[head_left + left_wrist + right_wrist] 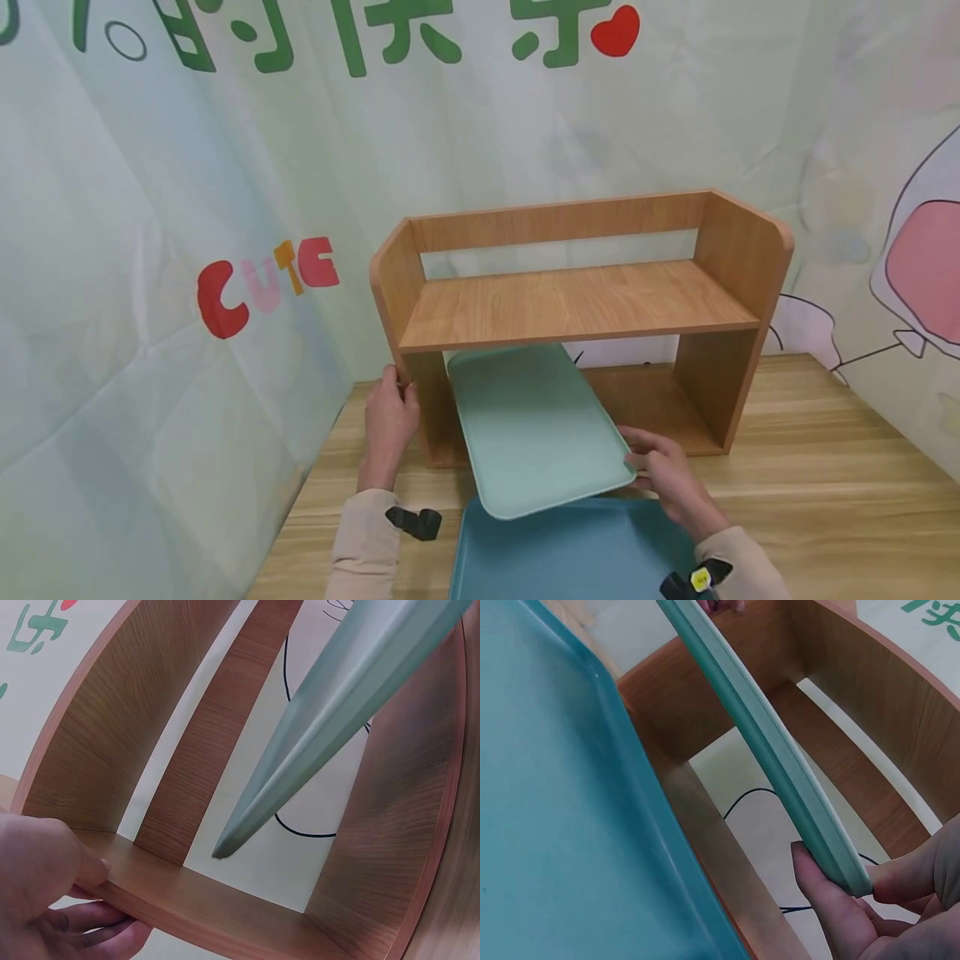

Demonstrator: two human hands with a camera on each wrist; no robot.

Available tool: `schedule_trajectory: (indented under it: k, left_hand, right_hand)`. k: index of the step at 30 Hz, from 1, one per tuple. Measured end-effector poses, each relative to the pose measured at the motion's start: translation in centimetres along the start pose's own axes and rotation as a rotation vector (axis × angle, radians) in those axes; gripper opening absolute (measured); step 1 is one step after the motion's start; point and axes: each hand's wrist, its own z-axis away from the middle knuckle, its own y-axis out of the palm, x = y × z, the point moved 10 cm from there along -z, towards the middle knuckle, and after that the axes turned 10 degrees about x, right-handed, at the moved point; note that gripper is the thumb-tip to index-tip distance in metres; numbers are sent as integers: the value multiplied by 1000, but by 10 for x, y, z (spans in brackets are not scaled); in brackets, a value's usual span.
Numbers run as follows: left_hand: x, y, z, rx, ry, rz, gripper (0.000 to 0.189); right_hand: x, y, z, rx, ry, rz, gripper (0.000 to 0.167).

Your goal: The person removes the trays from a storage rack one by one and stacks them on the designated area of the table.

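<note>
A pale green tray tilts into the lower compartment of a two-tier wooden desk shelf, its near end sticking out in front. My right hand pinches the tray's near right corner, with thumb and fingers on opposite faces in the right wrist view. At the shelf's left side panel, my left hand grips the front edge; the left wrist view shows the thumb inside and the fingers outside. Below the green tray lies a larger blue tray, partly covered by it and cut off by the frame.
The shelf stands on a wood-grain table, close to a printed fabric backdrop. Another stretch of fabric hangs along the table's left edge. The shelf's upper board lies directly over the tray's far end.
</note>
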Motion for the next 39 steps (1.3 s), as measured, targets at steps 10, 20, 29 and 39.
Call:
schedule_trajectory:
  k: [10,20,29,39]
  left_hand:
    - [-1,-1,0,-5,18,1,14]
    - [1,1,-1,20,4,8,19]
    - [1,1,-1,35,-7,8,21]
    - [1,1,-1,33,0,12,19]
  right_hand:
    - [-8,-9,1,-24,22,10,42]
    - [-17,-21,5,-37,34,-30,41]
    - [-19,-31,7,-44,33,-12,40]
    - [-18,-36,11,-36,22,8,39]
